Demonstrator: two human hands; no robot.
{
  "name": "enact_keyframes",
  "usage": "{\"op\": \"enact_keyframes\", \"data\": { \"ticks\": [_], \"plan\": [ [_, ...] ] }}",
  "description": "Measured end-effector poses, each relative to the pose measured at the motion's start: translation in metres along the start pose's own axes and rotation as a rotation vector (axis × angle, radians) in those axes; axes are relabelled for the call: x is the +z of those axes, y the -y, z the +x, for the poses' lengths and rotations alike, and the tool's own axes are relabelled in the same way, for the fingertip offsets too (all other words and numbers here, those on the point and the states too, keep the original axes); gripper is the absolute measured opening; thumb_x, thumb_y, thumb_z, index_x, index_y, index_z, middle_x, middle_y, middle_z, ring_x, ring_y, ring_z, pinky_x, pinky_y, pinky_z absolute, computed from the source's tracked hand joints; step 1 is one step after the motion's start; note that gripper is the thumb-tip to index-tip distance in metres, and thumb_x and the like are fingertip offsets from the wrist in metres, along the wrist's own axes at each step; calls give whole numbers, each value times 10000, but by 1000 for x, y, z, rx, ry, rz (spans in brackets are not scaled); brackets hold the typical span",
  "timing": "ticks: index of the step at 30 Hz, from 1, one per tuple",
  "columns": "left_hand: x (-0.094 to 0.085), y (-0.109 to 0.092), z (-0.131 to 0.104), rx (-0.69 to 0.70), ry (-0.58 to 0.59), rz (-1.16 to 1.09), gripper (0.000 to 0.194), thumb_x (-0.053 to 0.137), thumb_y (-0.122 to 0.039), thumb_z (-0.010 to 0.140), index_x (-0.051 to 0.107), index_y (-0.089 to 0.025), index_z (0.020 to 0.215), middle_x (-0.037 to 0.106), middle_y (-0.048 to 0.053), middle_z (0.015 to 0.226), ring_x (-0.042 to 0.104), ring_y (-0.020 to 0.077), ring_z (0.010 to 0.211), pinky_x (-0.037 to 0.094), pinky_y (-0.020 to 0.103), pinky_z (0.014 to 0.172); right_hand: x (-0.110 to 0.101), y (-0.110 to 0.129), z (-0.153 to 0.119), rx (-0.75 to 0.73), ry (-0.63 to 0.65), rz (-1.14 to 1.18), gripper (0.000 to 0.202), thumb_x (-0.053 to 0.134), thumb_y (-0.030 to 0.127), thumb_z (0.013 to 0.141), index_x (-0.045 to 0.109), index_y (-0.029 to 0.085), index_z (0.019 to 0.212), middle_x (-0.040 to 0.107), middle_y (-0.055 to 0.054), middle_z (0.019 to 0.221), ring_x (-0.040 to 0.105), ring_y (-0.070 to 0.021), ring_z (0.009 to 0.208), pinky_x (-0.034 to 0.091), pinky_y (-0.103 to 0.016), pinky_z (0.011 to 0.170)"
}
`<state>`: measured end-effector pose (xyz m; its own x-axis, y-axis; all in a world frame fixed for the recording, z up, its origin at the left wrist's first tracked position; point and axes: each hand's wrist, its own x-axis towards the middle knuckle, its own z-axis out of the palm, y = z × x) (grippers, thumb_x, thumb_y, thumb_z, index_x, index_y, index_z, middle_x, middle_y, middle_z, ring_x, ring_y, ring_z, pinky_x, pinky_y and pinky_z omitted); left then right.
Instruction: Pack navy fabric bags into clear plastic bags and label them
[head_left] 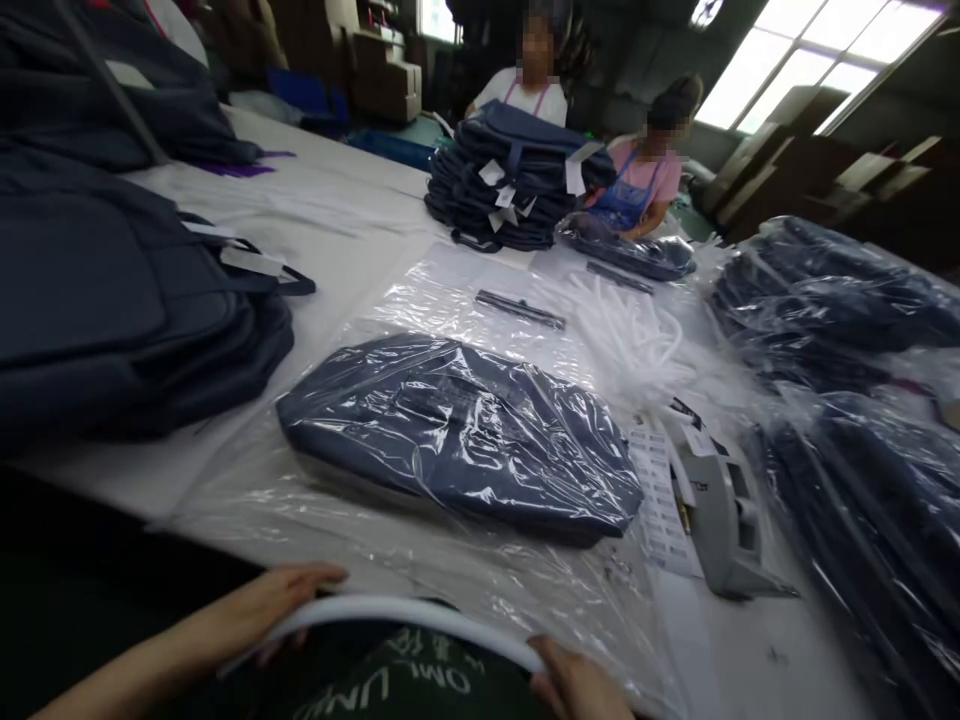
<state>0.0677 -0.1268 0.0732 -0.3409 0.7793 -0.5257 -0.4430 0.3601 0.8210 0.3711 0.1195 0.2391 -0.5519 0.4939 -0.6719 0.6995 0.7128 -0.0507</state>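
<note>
A long white flexible strip (420, 612) bows across the front of my dark printed clothing, held near both ends. My left hand (289, 600) grips it at the left, fingers reaching over it. At the other end, my right hand (574, 680) has its fingers closed round the strip, partly cut off by the frame's bottom edge. Beyond my hands, a navy fabric bag (457, 430) lies flat inside a clear plastic bag (352, 535) that spreads over the white table (375, 210). Neither hand touches the navy bag.
Several navy bags (75, 270) are stacked at left. A tape dispenser (724, 510) and label sheet (660, 500) stand right of the wrapped bag, near loose white strips (634, 325). Plastic-wrapped bags (862, 500) fill the right. Two people work behind a tagged bag stack (517, 180).
</note>
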Motion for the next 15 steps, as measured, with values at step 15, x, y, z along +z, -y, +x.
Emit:
{"op": "enact_keyframes", "data": {
  "ticks": [15],
  "plan": [
    [-11, -42, 60, -182, -350, -997, 27, 588, -114, 856, 569, -120, 838, 595, 64, 824, 627, 143, 704, 563, 242, 613, -19, -40, 3, -113, -274, -96, 413, 403, 482, 920, 617, 256, 1192, 437, -107, 1446, 449, -265, 1299, 377, -410, 1082]
  ]
}}
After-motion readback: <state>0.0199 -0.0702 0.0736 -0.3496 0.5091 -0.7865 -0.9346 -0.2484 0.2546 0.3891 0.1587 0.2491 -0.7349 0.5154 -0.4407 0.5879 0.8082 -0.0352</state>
